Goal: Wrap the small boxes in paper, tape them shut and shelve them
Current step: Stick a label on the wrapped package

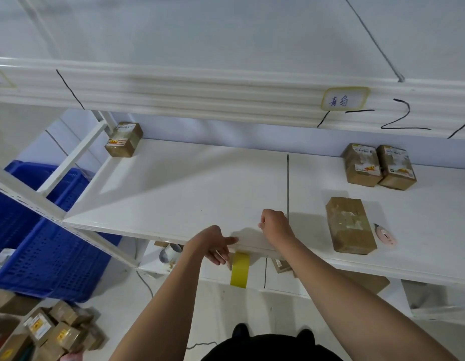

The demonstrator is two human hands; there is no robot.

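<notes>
My left hand [217,244] is at the front edge of the white shelf [189,194], its fingers curled around a yellow tape roll [240,272] that hangs just below the edge. My right hand [275,226] rests on the shelf a little to the right, curled, and pinches what looks like the tape's free end. A brown paper-wrapped box [350,226] lies on the shelf to the right of my right hand, apart from it. Two taped boxes [378,166] stand side by side at the back right. One more box [123,139] sits at the back left corner.
A small pink round tool [385,235] lies beside the wrapped box. Blue plastic crates [44,230] stand to the left of the shelf. Several small boxes [57,332] are piled on the floor at the lower left. Another tape roll [171,252] sits on the lower shelf.
</notes>
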